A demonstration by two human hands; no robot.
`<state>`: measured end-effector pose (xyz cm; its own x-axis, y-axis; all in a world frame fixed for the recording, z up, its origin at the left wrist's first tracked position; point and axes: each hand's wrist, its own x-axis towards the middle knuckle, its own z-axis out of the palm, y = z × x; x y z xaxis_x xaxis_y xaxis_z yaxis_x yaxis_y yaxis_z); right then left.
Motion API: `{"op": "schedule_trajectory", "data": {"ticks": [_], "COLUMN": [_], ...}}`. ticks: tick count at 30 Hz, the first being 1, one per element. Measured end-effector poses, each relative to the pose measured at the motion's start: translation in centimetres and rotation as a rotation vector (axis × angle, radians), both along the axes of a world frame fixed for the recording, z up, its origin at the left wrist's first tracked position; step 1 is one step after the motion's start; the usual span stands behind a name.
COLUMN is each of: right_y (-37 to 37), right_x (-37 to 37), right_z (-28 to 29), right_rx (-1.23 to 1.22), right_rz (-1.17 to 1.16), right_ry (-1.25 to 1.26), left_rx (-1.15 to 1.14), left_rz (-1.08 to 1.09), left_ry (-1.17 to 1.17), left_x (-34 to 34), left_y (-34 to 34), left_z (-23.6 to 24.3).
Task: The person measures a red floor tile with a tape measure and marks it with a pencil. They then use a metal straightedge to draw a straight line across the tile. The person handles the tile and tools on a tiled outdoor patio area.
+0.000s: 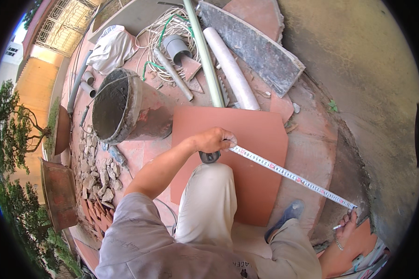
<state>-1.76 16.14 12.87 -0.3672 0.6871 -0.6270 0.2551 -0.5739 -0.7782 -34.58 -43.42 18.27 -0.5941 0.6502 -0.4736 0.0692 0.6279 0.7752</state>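
Observation:
My left hand (215, 139) is closed on an extended white tape measure (284, 170), just above its dark case (209, 157) by my bent knee (205, 195). The tape runs down to the right, over a square terracotta tile (251, 200), to my right hand (345, 224), which grips its far end by a dark, rough edge. A small white stick, apparently a cigarette, sits between my right fingers. My sandalled foot (287, 216) rests right of the tile.
A mortar-caked bucket (151, 116) stands upper left. Behind lie pipes (228, 65), coiled cable (151, 32), a white sack (111, 49) and a stone slab (260, 51). Rubble (102, 181) and planters (56, 195) line the left; a stained concrete surface (358, 56) extends right.

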Motion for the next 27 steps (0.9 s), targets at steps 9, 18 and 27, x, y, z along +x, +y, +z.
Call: {"op": "schedule_trajectory", "data": {"ticks": [9,18,27], "right_y": [-15.2,-28.9,-32.6], "right_x": [-6.1,-9.8,-4.9], "right_z": [8.5,-0.2,-4.7], "right_rx": [0.252,-0.006,-0.011], "right_rz": [0.819,0.871,0.681], "right_ry": [-0.250,-0.278,-0.219], "left_rx": [-0.481,-1.026,-1.004], "left_rz": [-0.107,0.093,0.043], "left_ry": [0.355,0.494,0.437], "left_x": [-7.7,-13.1,-13.5], "left_y": [-13.2,-15.9,-16.1], "left_z": [-0.6,-3.5,-4.7]}}
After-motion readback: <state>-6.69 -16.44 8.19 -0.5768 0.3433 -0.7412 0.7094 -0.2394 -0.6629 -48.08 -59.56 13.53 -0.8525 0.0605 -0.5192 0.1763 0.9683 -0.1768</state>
